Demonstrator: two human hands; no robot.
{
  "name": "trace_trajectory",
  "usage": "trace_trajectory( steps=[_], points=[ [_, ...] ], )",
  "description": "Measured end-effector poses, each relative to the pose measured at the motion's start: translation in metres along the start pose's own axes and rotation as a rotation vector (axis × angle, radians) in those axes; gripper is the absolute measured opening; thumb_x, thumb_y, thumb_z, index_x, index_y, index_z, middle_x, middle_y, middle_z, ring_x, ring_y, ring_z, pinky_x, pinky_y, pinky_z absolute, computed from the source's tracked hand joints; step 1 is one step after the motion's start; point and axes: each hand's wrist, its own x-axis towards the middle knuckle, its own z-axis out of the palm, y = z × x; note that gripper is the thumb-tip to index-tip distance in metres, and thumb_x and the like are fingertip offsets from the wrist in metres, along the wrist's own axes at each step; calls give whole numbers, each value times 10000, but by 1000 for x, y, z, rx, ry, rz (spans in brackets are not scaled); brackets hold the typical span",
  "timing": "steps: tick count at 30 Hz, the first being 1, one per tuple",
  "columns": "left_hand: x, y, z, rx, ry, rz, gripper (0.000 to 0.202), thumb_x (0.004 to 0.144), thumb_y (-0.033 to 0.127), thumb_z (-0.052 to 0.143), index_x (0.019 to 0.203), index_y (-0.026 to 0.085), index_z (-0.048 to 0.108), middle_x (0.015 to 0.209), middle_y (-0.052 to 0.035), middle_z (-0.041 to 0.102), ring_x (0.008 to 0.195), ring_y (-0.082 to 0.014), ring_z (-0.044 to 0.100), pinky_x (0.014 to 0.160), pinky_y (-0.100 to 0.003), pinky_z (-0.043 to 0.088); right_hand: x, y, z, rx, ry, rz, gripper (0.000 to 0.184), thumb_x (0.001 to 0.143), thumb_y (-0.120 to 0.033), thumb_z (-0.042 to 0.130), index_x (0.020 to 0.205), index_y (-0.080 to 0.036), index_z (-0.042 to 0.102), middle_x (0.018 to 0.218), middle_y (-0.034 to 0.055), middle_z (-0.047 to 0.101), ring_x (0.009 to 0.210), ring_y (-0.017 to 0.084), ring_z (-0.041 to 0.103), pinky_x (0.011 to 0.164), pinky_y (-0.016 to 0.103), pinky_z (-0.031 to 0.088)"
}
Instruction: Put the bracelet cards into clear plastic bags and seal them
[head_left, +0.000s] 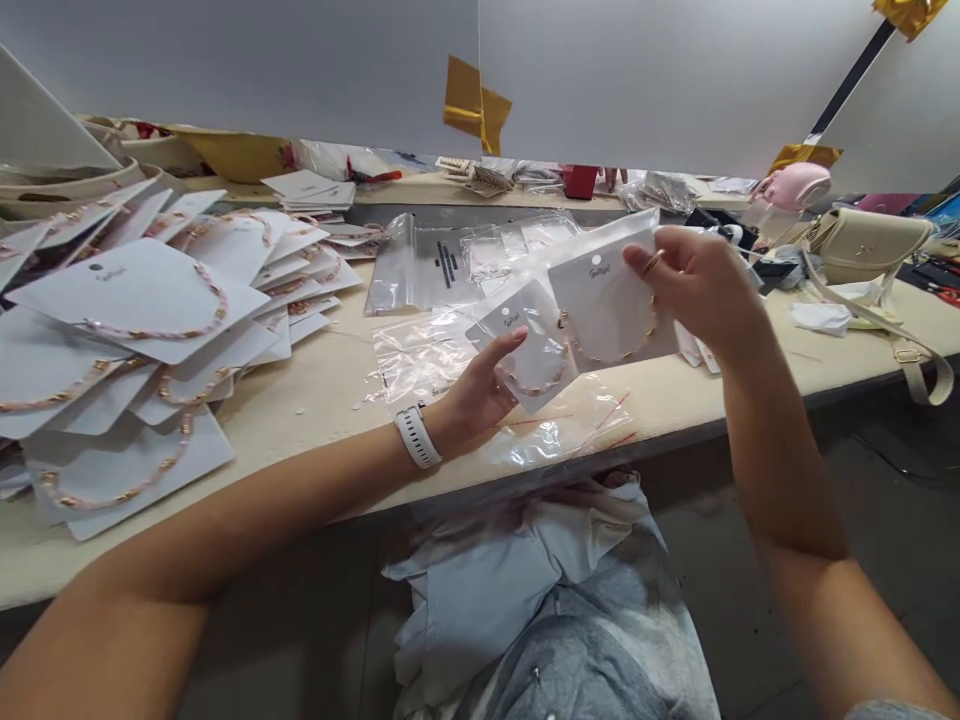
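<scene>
- From my remote view, the left hand (pixel 476 390) grasps the smaller jewellery card (pixel 536 335) at its lower edge, thumb raised against the face, leaving the beaded bracelet (pixel 536 380) unpinched.
- The right hand (pixel 701 290) pinches the larger jewellery card (pixel 607 300) near its upper right corner, a sound hold that lets its beaded strand (pixel 611 350) hang undisturbed.
- Both cards are lifted over the front edge of the tabletop (pixel 315 390), with 1 clear plastic bag (pixel 570 425) beneath and around them (glare makes it hard to say whether they are inside).
- Toward the left edge lies a heap of beaded necklace cards (pixel 127 290); a zip bag (pixel 420 265) sits behind the hands.
</scene>
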Motion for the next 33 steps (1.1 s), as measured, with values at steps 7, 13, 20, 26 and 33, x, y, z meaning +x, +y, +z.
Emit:
trace_trajectory(
  steps=[7,13,20,26,33],
  points=[
    [1,-1,-4,50,38,-13,437,644,483,769,974,212,676,961,-53,741,1060,-303,663,859,-357,585,10,-48,-34,-489,30,-310,456,978,-453,369,603,-215,266,520,-19,291,512,138,200,596,307,213],
    [-2,0,-1,20,-18,8,485,629,492,770,1011,218,652,942,-52,741,1050,-298,663,817,-350,577,6,-73,-51,-480,11,-301,452,934,-497,319,580,-234,214,546,19,290,544,177,271,709,355,336],
    [-6,-3,3,-30,-67,24,453,644,496,754,989,216,667,987,-43,739,1013,-291,676,864,-381,560,-10,-83,-54,-340,28,-258,461,876,-538,442,509,-277,342,488,42,423,498,190,364,553,379,292],
    [-5,-1,3,-12,-40,14,390,641,380,780,982,207,702,949,-35,750,940,-273,694,843,-374,562,-3,-69,-67,-135,93,-191,298,840,-602,535,687,-362,622,501,20,495,474,180,472,477,355,305],
    [-6,1,3,-18,-112,-11,287,620,282,792,880,179,730,903,-36,755,791,-214,708,683,-291,581,7,-31,-78,110,126,-83,300,792,-657,587,700,-373,615,533,-10,470,382,115,242,430,340,140]
  ],
)
